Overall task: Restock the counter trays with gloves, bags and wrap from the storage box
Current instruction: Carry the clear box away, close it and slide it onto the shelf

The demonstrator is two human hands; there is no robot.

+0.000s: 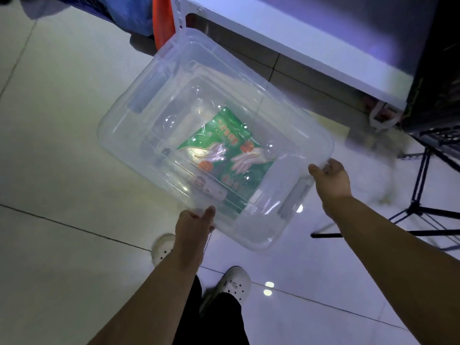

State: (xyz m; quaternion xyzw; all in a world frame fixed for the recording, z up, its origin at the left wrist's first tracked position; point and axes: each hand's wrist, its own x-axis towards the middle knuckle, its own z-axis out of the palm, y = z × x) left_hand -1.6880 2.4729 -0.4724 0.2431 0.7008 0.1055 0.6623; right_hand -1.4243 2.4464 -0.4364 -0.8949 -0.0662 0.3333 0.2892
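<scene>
A clear plastic storage box with its lid on is held above the tiled floor, tilted in the head view. Through the lid shows a green packet of gloves with printed hands, and a smaller pale packet beside it. My left hand grips the near long edge of the box. My right hand holds the right corner, close to a grey side latch. A second grey latch sits on the far left end.
A white counter runs along the upper right, with a dark cabinet at its end. A black tripod stands on the floor at right. Blue and orange items lie at top. My white shoes are below the box.
</scene>
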